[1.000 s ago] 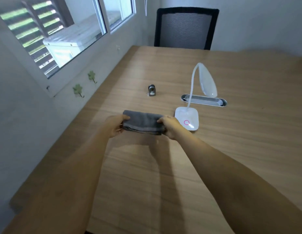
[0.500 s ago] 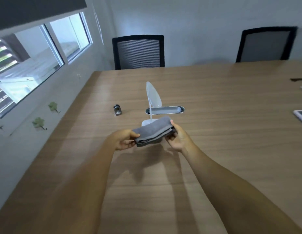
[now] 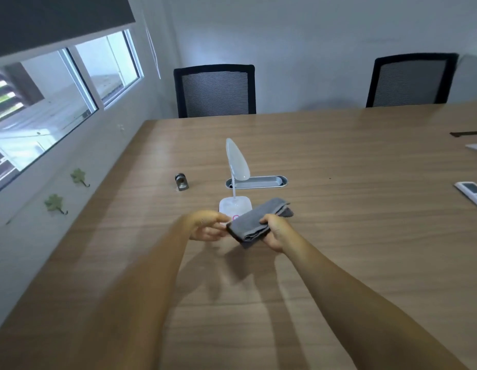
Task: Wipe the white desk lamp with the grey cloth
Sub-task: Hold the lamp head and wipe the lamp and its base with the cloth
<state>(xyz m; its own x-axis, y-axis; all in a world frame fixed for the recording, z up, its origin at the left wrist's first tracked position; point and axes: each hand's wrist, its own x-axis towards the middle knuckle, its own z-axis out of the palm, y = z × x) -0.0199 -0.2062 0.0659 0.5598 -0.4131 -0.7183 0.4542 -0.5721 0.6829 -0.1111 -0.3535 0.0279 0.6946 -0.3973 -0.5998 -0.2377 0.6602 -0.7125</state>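
Note:
The white desk lamp (image 3: 238, 162) stands on the wooden table (image 3: 339, 236), its square base (image 3: 233, 204) just beyond my hands and its oval head bent over on a thin neck. The folded grey cloth (image 3: 254, 218) hangs in the air at a slant, over the near right corner of the lamp base. My right hand (image 3: 275, 233) grips the cloth's middle from below and the side. My left hand (image 3: 208, 225) is at the cloth's left end, fingertips pinched on its corner; this hand is blurred.
A small metal object (image 3: 182, 182) sits left of the lamp. A grey oval cable slot (image 3: 264, 182) lies behind it. A white remote (image 3: 472, 193) is at the right edge. Two black mesh chairs (image 3: 216, 90) (image 3: 411, 81) stand at the far side. The wall with green hooks (image 3: 78, 176) runs along the left.
The cloth has risen off the table and moved right, now tilted over the lamp base. My right hand shifted from its end to its middle. The view has swung up and right.

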